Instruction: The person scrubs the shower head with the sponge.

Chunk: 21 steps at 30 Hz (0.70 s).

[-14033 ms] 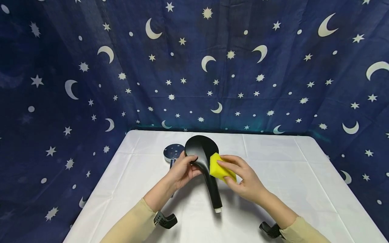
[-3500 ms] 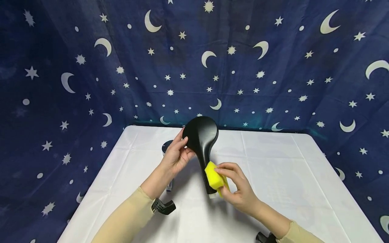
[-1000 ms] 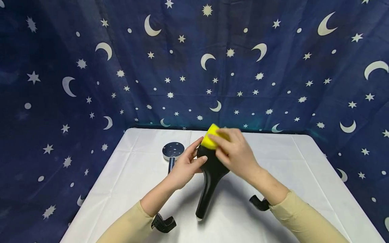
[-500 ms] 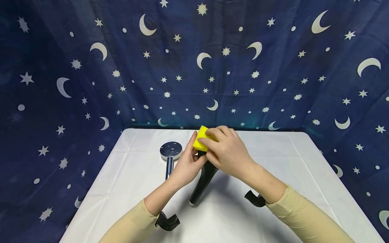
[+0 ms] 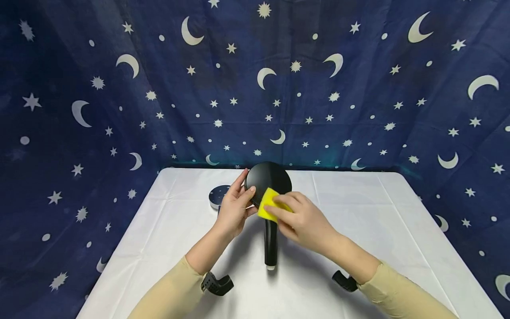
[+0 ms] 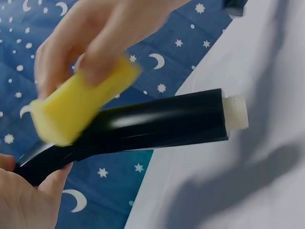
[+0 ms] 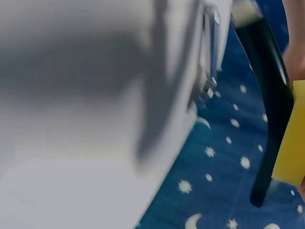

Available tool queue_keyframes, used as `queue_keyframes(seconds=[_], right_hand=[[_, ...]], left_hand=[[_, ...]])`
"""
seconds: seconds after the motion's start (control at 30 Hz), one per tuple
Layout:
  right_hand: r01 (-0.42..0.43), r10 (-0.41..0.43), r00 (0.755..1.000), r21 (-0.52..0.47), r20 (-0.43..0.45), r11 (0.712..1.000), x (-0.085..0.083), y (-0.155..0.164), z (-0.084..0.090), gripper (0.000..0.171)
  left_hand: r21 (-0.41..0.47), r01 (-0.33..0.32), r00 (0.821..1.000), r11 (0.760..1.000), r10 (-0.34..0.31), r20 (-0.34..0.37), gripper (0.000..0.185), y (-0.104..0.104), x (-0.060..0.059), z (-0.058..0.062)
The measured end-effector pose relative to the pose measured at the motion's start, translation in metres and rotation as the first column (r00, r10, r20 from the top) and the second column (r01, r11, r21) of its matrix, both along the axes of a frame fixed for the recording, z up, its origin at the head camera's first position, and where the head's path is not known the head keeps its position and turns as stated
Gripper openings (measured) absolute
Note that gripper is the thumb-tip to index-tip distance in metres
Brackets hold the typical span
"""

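Note:
My left hand [image 5: 235,208] grips the round head of a black shower head [image 5: 268,177] by its left edge, thumb on the upper face. The handle points down toward me and ends in a white threaded tip [image 6: 236,113]. My right hand [image 5: 304,219] pinches a yellow sponge [image 5: 271,206] between thumb and fingers. In the head view the sponge overlaps the neck of the shower head, where head meets handle. The left wrist view shows the sponge [image 6: 81,102], blurred, against the black handle [image 6: 162,119].
A second, chrome shower head [image 5: 218,195] lies on the white-covered table [image 5: 358,248], partly hidden behind my left hand. Its shiny handle [image 7: 209,52] shows in the right wrist view. A dark blue cloth [image 5: 223,88] with moons and stars hangs behind the table.
The sponge has come down from the far rim of the black shower head to its neck. The shower head has turned, its face more visible and its handle swung right.

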State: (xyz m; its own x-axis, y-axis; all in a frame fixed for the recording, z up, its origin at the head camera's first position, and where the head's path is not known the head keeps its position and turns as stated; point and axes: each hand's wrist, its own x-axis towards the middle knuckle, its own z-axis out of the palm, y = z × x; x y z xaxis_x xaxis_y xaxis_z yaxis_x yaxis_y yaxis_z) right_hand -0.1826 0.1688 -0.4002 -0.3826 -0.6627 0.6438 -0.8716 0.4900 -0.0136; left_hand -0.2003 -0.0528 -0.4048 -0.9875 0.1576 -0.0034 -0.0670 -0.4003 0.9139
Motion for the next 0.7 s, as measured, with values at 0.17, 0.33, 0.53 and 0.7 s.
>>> queue_keyframes(seconds=[0.17,0.33,0.53,0.7], right_hand=[[-0.136,0.137,0.991,0.041,-0.011,0.99,0.024,0.001,-0.031,0.034],[-0.245,0.244,0.97,0.103,0.02,0.964,0.047,0.007,-0.053,0.037],[-0.31,0.301,0.95,0.149,0.078,0.939,0.069,0.018,-0.062,0.036],[-0.314,0.314,0.949,0.005,-0.015,0.949,0.069,0.041,-0.053,0.037]], left_hand=[[0.08,-0.052,0.994,0.995,0.045,0.096,0.062,-0.007,-0.013,-0.007],[0.147,-0.113,0.986,0.983,0.093,0.14,0.063,-0.012,-0.029,-0.009],[0.144,-0.167,0.977,0.975,0.144,0.158,0.062,-0.018,-0.045,-0.014],[0.091,-0.135,0.978,0.987,0.118,0.175,0.062,-0.011,-0.05,-0.025]])
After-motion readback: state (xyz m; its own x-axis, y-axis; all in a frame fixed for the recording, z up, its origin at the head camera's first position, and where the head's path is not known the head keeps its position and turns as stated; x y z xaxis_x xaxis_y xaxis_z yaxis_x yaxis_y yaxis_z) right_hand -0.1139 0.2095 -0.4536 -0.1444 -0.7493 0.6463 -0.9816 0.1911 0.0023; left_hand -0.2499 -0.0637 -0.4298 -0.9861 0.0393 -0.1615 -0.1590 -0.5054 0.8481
